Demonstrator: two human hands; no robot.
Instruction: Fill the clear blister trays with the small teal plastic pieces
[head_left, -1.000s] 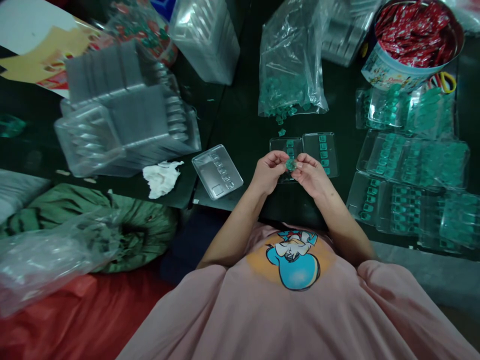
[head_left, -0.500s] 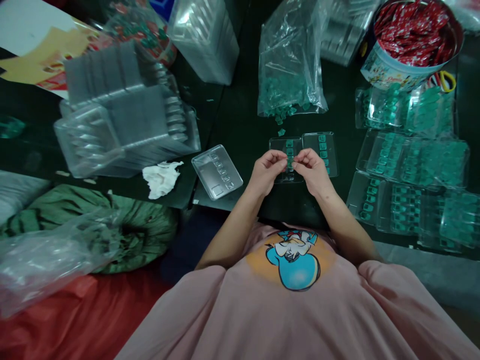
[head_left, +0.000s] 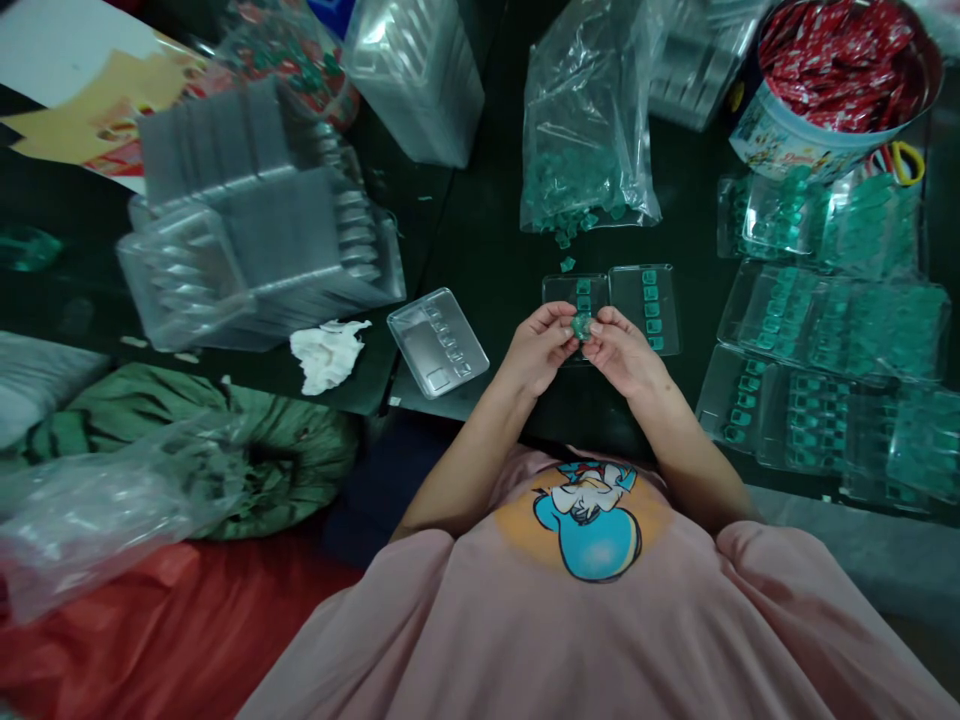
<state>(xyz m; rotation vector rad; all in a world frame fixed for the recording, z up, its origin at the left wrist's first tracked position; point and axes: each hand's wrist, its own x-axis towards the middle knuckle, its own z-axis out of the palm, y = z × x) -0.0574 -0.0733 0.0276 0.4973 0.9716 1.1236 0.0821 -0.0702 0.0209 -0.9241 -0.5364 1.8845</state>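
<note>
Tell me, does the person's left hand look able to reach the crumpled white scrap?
Probably yes: the white scrap lies uncovered, with only a shallow clear plastic tray between it and the left hand. That hand helps hold a small translucent green piece, so it might need to let go.

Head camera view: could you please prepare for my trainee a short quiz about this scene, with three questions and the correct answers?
1. True or false: the crumpled white wad lies on the left side of the left hand.

2. Multiple choice: what fills the round bucket?
A) clear trays
B) red packets
C) white tissues

3. Fill in the colour: the fingertips of the left hand and the right hand hold a small piece that is ____.

Key:
1. True
2. B
3. green
</note>
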